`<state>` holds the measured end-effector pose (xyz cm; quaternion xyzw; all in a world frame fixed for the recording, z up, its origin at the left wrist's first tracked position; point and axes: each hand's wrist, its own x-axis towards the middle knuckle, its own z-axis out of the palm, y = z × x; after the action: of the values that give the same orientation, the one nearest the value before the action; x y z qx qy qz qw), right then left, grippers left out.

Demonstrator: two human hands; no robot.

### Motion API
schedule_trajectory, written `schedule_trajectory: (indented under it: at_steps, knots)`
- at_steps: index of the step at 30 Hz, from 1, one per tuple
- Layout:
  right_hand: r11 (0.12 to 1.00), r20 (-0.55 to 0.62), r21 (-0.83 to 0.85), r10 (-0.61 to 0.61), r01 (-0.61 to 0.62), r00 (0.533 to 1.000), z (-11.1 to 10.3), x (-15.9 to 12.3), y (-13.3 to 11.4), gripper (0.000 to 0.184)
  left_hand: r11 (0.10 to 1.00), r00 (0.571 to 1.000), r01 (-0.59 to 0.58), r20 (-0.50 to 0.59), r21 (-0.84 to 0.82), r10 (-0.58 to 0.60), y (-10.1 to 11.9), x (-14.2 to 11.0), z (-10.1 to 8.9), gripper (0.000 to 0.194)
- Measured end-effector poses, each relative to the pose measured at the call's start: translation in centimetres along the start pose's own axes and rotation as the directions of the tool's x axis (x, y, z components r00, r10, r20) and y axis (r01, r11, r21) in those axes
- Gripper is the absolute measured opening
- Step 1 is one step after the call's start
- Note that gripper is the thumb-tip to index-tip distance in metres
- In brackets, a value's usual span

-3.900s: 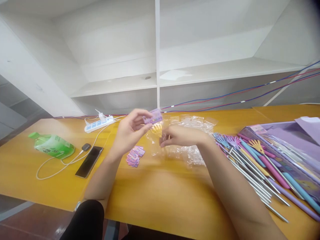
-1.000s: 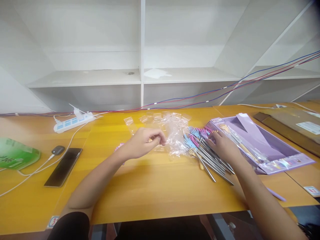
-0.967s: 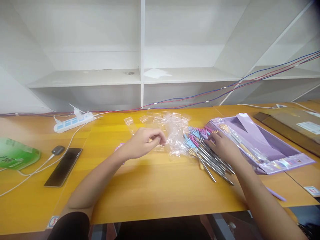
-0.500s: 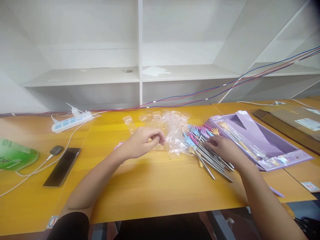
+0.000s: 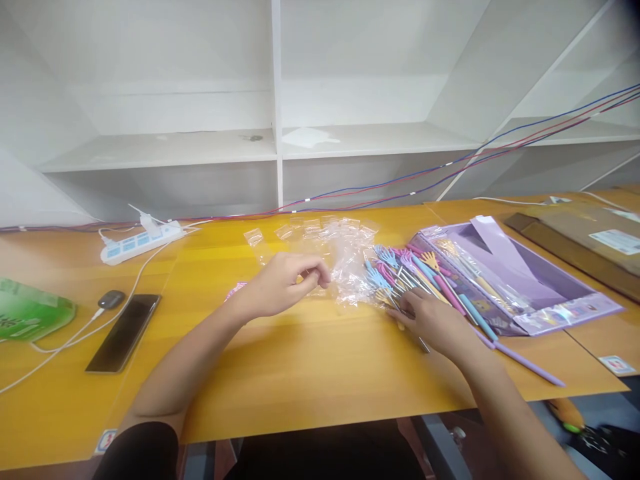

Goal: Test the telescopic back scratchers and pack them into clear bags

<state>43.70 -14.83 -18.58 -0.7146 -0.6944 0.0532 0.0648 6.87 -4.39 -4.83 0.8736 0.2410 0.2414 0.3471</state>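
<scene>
My left hand is held over the table with its fingers loosely curled; nothing shows in it. Just beyond it lies a spread of clear zip bags. To the right is a pile of hand-shaped back scratchers, with blue, pink and cream heads and metal or coloured rods. My right hand is down at the near side of this pile, its fingers closed around metal rods of the back scratchers. Its fingertips are partly hidden. A small pink patterned item shows behind my left forearm.
An open purple box holding bagged back scratchers sits at the right, with a cardboard box beyond. A purple rod lies near the front edge. Left are a phone, a power strip and a green packet.
My right hand has moved slightly left and toward me across the pile, uncovering coloured rods on its right side. The left hand stays in place.
</scene>
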Motion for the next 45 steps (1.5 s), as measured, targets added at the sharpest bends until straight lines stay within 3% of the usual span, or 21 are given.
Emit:
schedule_trajectory:
  at_steps: [10, 14, 21, 25, 30, 37, 41, 45]
  knots:
    - [0.999, -0.038, 0.032, 0.027, -0.026, 0.999, 0.3, -1.1, 0.0, 0.036, 1.0, 1.0, 0.001, 0.0, 0.009, -0.001, 0.1, -0.1, -0.1, 0.026]
    - [0.994, -0.11, 0.052, 0.099, -0.094, 0.989, 0.2, -1.1, 0.2, 0.039, 1.0, 1.0, -0.002, -0.002, 0.015, 0.002, 0.1, -0.1, -0.1, 0.026]
    - [0.936, -0.235, 0.094, 0.353, -0.34, 0.906, -1.0, -1.5, 1.5, 0.04, 1.0, 1.0, -0.011, -0.006, 0.025, 0.011, 0.1, -0.1, -0.1, 0.027]
    - [0.904, -0.245, 0.122, 0.427, -0.409, 0.87, -1.6, -2.6, 2.4, 0.032, 1.0, 1.0, -0.014, -0.001, 0.026, 0.014, 0.1, 0.0, 0.0, 0.026]
    - [0.912, -0.219, 0.169, 0.404, -0.373, 0.888, -1.2, -3.2, 3.1, 0.031, 1.0, 1.0, -0.017, 0.001, 0.025, 0.017, 0.1, 0.1, 0.0, 0.025]
    - [0.9, -0.221, 0.136, 0.435, -0.415, 0.873, -1.4, -1.7, 4.1, 0.029, 1.0, 1.0, -0.013, 0.007, 0.028, 0.012, -0.1, 0.1, 0.3, 0.026]
    - [0.935, -0.175, 0.103, 0.352, -0.339, 0.919, -2.1, 0.4, 3.3, 0.029, 1.0, 1.0, -0.002, 0.017, 0.013, 0.002, -0.2, 0.1, 0.5, 0.026]
    - [0.974, -0.063, 0.043, 0.224, -0.222, 0.973, -2.7, 4.6, 0.7, 0.038, 1.0, 1.0, -0.006, 0.029, 0.008, 0.006, -0.3, 0.2, 0.7, 0.026]
